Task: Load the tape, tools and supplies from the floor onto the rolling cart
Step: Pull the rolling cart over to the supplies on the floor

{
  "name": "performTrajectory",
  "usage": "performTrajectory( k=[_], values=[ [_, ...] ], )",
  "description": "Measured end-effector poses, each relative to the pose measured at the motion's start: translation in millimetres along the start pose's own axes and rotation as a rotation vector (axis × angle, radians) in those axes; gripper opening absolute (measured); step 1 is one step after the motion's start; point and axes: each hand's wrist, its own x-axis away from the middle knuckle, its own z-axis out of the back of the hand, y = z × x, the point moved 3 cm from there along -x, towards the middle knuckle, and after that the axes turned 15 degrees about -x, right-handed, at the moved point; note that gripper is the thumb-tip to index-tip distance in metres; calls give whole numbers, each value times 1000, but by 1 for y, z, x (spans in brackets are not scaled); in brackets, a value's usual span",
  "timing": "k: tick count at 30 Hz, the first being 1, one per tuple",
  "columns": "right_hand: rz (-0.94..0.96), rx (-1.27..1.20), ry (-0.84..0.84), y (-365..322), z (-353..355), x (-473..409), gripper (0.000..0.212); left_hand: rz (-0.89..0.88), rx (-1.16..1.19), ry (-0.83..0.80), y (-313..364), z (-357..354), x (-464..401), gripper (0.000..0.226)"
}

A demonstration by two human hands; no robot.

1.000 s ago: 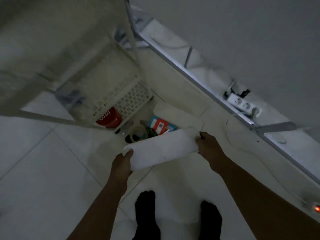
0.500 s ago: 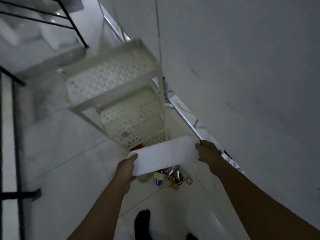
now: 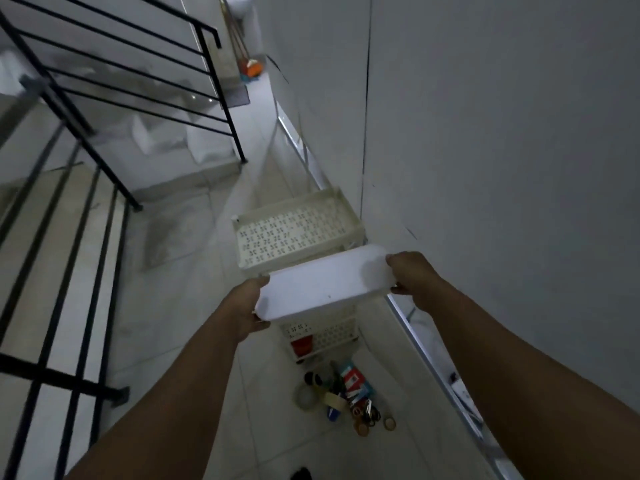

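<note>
I hold a white oblong tray (image 3: 325, 284) level above my cream perforated cart (image 3: 294, 232); a red item (image 3: 302, 344) sits on its lowest shelf, tape rolls and tools (image 3: 346, 396) heaped on the floor beside it.

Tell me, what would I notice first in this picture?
Two hands, left and right, hold a long white tray by its ends, in the middle, above a white rolling cart by the wall. Below, tape rolls and tools lie scattered on the floor.
</note>
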Motion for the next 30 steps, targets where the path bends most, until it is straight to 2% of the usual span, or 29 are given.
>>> performTrajectory(
  k=[5, 12, 20, 30],
  values=[
    [121, -37, -38, -68, -32, -10, 36, -76, 41, 58, 59, 28, -13, 50],
    [142, -29, -68, -122, -88, -72, 41, -107, 93, 95, 122, 52, -78, 54],
    [49, -19, -56, -128, -130, -143, 43, -78, 87, 83, 140, 53, -140, 52],
    [11, -84, -129, -112, -141, -175, 55, -86, 169, 192, 142, 42, -162, 48]
  ],
)
